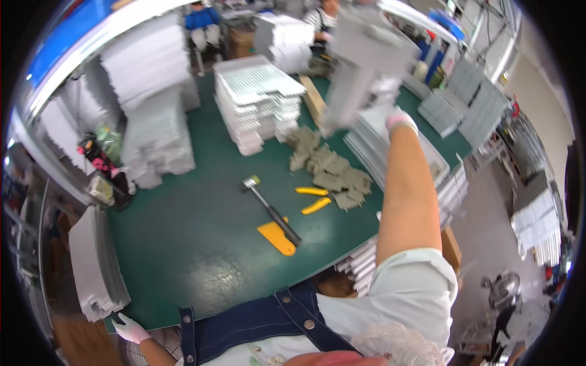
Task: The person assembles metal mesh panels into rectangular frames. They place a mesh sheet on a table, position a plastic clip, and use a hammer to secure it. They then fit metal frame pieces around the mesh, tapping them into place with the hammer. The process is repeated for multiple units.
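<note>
My right hand [401, 121], in a pale glove, reaches far forward over a stack of white panels [434, 151] at the table's right side. Just beyond it, a grey-white cut-out sheet [361, 64] is tilted up and smeared by motion. The right fingers are blurred, and I cannot tell whether they grip that sheet. Low on the left, my left hand [131, 329], also gloved, has its fingers apart at the table's corner. It is close to the lower end of a pile of thin grey sheets [97, 262] and holds nothing visible.
On the green table [177, 244] lie a hammer [271, 210], a yellow scraper [276, 236], yellow-handled pliers [314, 199] and grey-green scraps [329, 168]. Foam-like sheets [259, 91] stand stacked mid-table, with wrapped piles [159, 134] at left. Other people [323, 21] are at the back.
</note>
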A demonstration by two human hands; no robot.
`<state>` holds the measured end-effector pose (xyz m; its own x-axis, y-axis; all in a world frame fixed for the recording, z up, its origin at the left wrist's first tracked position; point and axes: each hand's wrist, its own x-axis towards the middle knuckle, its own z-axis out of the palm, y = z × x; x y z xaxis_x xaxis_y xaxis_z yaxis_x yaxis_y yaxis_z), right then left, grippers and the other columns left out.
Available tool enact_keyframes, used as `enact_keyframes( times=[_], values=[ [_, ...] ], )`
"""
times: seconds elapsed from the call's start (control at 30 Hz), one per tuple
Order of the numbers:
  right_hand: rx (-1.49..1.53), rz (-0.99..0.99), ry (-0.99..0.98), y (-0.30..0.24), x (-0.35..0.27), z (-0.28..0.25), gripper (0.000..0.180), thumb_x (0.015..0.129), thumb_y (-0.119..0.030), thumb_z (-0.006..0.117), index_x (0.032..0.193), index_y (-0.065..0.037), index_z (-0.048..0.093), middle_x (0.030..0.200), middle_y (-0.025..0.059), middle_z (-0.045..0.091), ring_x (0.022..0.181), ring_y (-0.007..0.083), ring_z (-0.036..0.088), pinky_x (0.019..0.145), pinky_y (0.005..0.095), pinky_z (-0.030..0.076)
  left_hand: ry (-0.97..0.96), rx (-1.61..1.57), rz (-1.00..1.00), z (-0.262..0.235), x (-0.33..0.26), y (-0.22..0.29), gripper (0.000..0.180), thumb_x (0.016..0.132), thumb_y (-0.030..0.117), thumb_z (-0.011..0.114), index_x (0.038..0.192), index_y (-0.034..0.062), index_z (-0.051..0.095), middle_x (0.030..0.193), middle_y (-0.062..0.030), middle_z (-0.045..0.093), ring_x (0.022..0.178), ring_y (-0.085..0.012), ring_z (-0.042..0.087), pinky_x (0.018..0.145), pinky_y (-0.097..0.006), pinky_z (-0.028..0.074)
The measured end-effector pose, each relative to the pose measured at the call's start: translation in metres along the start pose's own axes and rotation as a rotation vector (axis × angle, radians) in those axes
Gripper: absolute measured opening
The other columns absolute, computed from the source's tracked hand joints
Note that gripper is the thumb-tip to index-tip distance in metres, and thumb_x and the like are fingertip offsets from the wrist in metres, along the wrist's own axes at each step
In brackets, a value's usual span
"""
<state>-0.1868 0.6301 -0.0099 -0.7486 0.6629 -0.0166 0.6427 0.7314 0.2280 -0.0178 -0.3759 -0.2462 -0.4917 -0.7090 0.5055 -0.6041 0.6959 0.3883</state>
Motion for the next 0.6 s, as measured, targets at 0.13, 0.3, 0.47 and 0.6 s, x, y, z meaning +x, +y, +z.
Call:
enact_keyframes(
  times=[0.13, 0.3, 0.47, 0.6],
  values=[
    [0.346, 0.241, -0.004, -0.016, -0.029, -0.010, 0.036, 0.090, -0.013, 0.057, 0.124, -0.009, 0.067, 0.131, 0.0144, 0.062, 0.122, 0.0314, 0.061, 0.098, 0.0485, 0.051, 0.066, -0.070, 0.009, -0.022, -0.006, 0.013, 0.052, 0.096, 0.031, 0.060, 0.127, -0.0103, 0.056, 0.125, -0.0266, 0.061, 0.116, -0.0402, 0.057, 0.102, -0.044, 0.044],
    [0.084, 0.150, -0.064, -0.022, -0.011, 0.019, 0.034, 0.090, -0.014, 0.058, 0.122, -0.009, 0.069, 0.129, 0.0143, 0.064, 0.119, 0.0318, 0.062, 0.097, 0.0475, 0.052, 0.099, -0.187, -0.013, -0.021, -0.012, 0.007, 0.047, 0.097, 0.024, 0.059, 0.127, -0.0117, 0.055, 0.127, -0.0270, 0.059, 0.117, -0.0399, 0.056, 0.103, -0.045, 0.042],
    [-0.051, 0.109, -0.112, -0.020, -0.003, 0.038, 0.033, 0.089, -0.015, 0.058, 0.119, -0.008, 0.070, 0.127, 0.0143, 0.065, 0.117, 0.0322, 0.063, 0.096, 0.0466, 0.053, 0.061, -0.282, -0.038, -0.027, -0.014, 0.013, 0.046, 0.096, 0.019, 0.059, 0.129, -0.0109, 0.053, 0.131, -0.0255, 0.055, 0.122, -0.0381, 0.050, 0.108, -0.045, 0.039],
    [-0.234, 0.007, -0.155, -0.009, 0.013, 0.046, 0.032, 0.089, -0.016, 0.059, 0.117, -0.007, 0.071, 0.125, 0.0143, 0.066, 0.115, 0.0325, 0.064, 0.095, 0.0459, 0.053, 0.050, -0.306, -0.053, -0.023, -0.015, 0.018, 0.047, 0.095, 0.019, 0.059, 0.131, -0.0108, 0.051, 0.136, -0.0254, 0.051, 0.126, -0.0380, 0.048, 0.110, -0.046, 0.037]
  ],
)
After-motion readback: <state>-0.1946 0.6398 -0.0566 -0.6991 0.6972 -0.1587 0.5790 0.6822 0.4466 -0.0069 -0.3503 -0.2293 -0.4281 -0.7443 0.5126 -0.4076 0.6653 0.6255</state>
